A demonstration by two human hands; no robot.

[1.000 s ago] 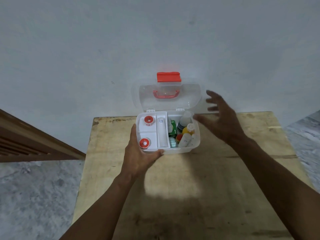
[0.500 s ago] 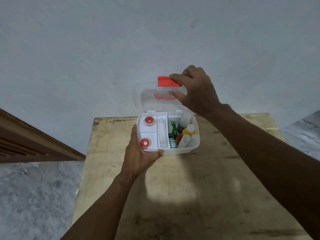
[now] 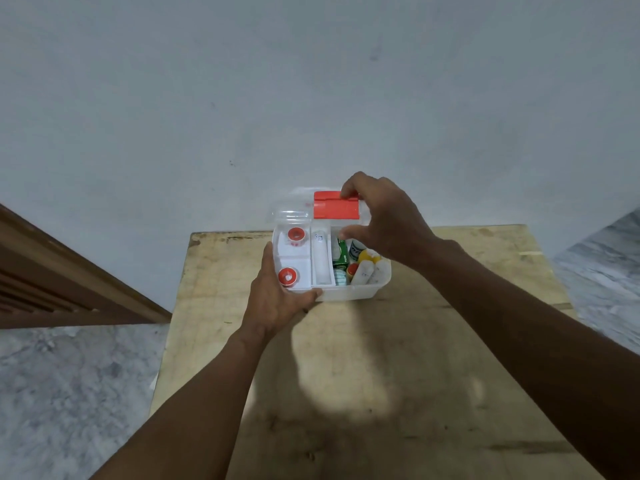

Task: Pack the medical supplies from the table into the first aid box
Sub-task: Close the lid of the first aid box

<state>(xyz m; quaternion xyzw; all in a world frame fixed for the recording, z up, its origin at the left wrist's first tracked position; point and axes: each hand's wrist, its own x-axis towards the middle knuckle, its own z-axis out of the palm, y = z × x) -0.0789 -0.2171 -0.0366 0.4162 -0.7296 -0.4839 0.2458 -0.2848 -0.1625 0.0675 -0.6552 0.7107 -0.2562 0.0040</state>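
Observation:
A clear plastic first aid box (image 3: 349,293) stands at the far side of the wooden table (image 3: 381,375). Its white tray holds two red-cored tape rolls (image 3: 295,234) on the left; a green carton (image 3: 342,252) and small bottles (image 3: 367,271) fill the right part. The clear lid (image 3: 289,216) with a red latch (image 3: 335,205) is tilted forward, half lowered over the box. My right hand (image 3: 384,216) grips the lid at the latch. My left hand (image 3: 277,299) holds the box's front left corner.
A pale wall rises right behind the table. A brown wooden frame (image 3: 69,282) runs at the left. Marble floor (image 3: 69,393) shows on both sides of the table.
My right hand reached up from beside the box, took the lid by the red latch and has swung it forward and down. My left hand has stayed on the box.

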